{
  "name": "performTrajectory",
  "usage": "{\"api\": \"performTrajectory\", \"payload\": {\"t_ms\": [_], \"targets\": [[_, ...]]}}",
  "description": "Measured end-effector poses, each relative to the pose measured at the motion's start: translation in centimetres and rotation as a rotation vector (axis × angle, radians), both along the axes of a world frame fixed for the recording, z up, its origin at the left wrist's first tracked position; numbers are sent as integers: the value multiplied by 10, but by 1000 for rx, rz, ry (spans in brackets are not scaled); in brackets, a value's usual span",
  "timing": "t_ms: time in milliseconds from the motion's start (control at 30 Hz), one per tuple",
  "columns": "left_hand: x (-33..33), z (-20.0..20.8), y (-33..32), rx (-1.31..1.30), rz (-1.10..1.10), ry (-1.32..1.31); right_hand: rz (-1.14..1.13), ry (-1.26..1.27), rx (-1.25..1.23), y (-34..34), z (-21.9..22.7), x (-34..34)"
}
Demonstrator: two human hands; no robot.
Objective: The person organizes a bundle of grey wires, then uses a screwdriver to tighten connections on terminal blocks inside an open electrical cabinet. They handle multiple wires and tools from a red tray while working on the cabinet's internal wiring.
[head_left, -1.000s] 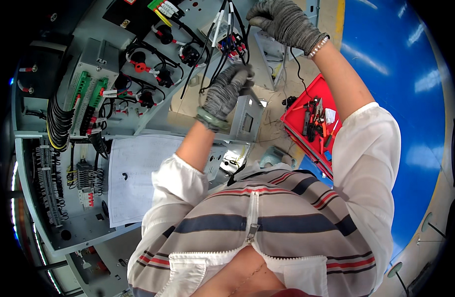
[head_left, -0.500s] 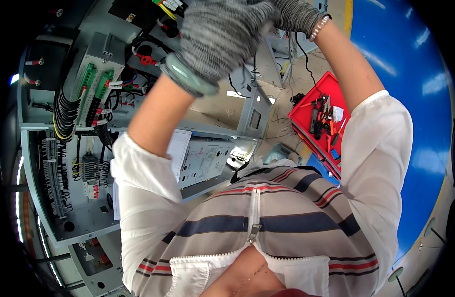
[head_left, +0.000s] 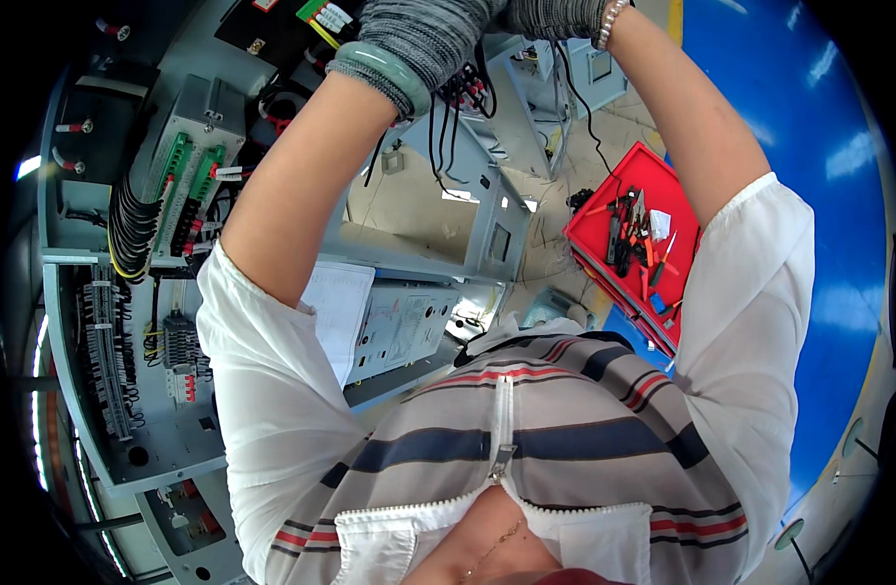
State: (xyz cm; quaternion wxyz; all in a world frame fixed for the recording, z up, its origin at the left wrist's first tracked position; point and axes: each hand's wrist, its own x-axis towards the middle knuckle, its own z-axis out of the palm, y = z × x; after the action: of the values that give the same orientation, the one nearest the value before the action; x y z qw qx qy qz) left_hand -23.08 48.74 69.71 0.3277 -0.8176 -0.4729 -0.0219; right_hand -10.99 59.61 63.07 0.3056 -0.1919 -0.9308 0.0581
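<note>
Red tray point(head_left: 590, 229) holds pliers and screwdrivers point(head_left: 631, 234); gloved left hand point(head_left: 430, 34) and right hand point(head_left: 555, 15) meet at black wires point(head_left: 457, 93), grip unclear.

Both gloved hands now raised to top edge of view, left hand point(head_left: 423, 39) up off the grey cabinet panel point(head_left: 487, 210) and close to camera, right hand point(head_left: 550, 15) mostly cut off, black wire bundle point(head_left: 457, 102) dangling between them.

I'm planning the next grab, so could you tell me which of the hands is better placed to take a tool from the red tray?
Probably the right hand: the red tray lies under that forearm, while the left hand is raised beside the black wires.
</note>
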Motion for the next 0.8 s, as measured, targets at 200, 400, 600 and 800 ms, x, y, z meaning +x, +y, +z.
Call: {"api": "performTrajectory", "payload": {"t_ms": [200,400,600,800], "targets": [[2,-5,11,46,69,-28,136,222,-23,0,0,-7],[-5,-14,29,74,82,54,182,267,-227,-3,-7,-5],[-3,-11,20,74,102,178,-241,103,-195,-29,6,11],[-4,-7,25,-71,179,175,-210,186,-99,-28,9,8]]}}
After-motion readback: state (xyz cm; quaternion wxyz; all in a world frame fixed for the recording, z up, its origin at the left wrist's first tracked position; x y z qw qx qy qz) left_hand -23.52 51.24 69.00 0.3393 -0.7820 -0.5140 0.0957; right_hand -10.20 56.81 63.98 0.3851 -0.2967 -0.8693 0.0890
